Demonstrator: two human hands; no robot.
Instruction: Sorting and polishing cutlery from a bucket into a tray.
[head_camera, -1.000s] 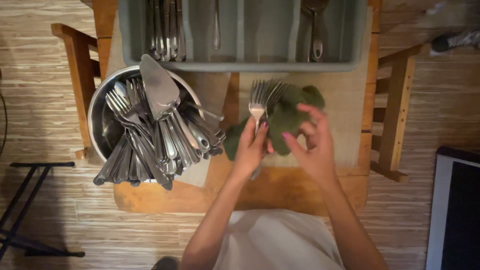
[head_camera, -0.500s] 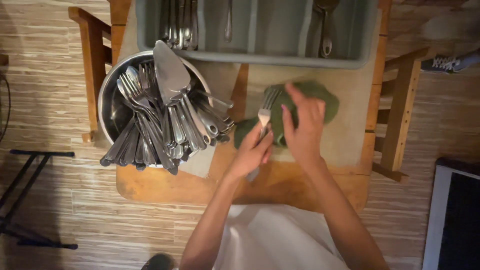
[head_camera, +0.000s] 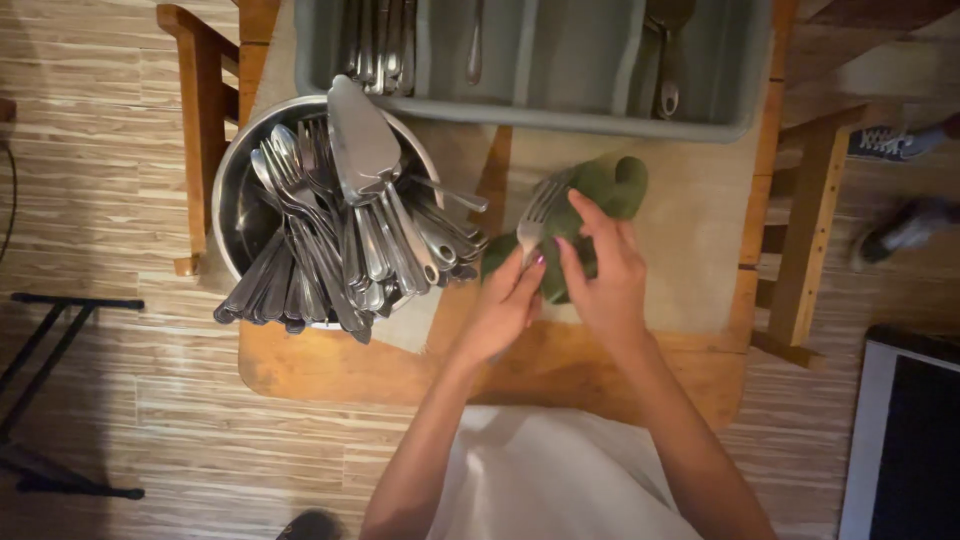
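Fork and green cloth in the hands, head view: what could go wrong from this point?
1. The left hand pinches the fork low on its stem while the right hand presses the green cloth on it; the tines point away, so a slip might jab the right fingers.
2. The metal bowl is heaped, with cutlery handles jutting over its rim near the wooden table's edge; a nudge from the left forearm could spill pieces onto the floor.

Operator is wearing a white garment – plain, no print visible, covering torso at frame bottom. Both forearms are showing bare; no sleeves reaching wrists, no watch/bracelets seen. Left hand and right hand are showing ungloved – pink-painted nail visible on left thumb. Rings: can't tell.
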